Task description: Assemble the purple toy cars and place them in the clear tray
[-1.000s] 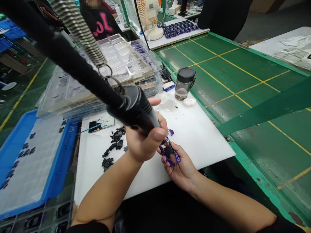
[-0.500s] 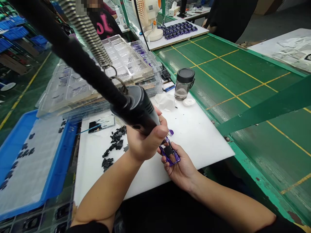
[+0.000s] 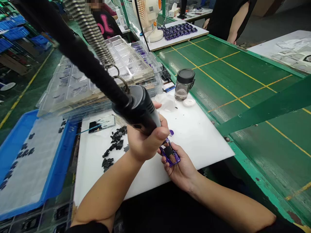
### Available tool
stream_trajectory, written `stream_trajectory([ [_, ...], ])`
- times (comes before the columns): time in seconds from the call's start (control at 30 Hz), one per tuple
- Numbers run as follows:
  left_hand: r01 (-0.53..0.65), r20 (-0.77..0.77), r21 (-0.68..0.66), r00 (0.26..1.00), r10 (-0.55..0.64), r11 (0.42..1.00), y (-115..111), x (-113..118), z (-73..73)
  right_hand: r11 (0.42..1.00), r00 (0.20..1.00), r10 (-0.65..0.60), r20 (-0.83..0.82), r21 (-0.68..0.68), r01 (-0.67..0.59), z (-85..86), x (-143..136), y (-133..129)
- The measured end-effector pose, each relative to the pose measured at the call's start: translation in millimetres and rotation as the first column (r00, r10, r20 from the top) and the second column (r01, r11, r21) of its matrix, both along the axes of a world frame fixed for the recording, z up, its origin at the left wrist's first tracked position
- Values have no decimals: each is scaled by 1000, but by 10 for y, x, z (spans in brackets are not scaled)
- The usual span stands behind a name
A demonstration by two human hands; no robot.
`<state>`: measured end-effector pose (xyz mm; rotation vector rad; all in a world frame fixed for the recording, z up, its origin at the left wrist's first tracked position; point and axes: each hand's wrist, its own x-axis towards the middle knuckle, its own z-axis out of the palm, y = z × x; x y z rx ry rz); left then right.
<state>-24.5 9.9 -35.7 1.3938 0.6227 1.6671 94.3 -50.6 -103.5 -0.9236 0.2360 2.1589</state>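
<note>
My left hand (image 3: 145, 142) is wrapped round a black and grey electric screwdriver (image 3: 136, 110), which hangs from a coiled spring and has a thick black cable at its top. Its tip is hidden behind my left hand, close over the purple toy car body. My right hand (image 3: 181, 168) holds this purple car body (image 3: 175, 159) between thumb and fingers just above the white board (image 3: 201, 139). A black part (image 3: 168, 150) sits inside the body. Just beyond it, a small purple piece (image 3: 171, 132) lies on the board.
Small black parts (image 3: 116, 142) are heaped left of my hands. A blue tray (image 3: 46, 194) stands at the left, with stacked clear compartment boxes (image 3: 97, 94) behind. A lidded cup (image 3: 184, 84) stands near the green conveyor (image 3: 233, 81). Farther back are a fan (image 3: 148, 19) and two people.
The view shifts slightly. At the back right, a person's forearm and hand have come into sight. My hands keep the same hold on the screwdriver and the car body.
</note>
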Motion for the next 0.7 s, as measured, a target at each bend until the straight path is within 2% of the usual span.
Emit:
stream_trajectory([
  [0.13,15,-3,-24,1000,-15,1000,1,-4,0,1000,1000,1,8,-9,0,8,1,0],
  [0.47,30,2,16,1000,-30,999,0,-6,-2,1000,1000,-5,18,-14,6,-5,-1,-5],
  [0.7,-6,0,6,1000,6,1000,-6,-1,-5,1000,1000,-6,3,-9,6,-2,-13,18],
])
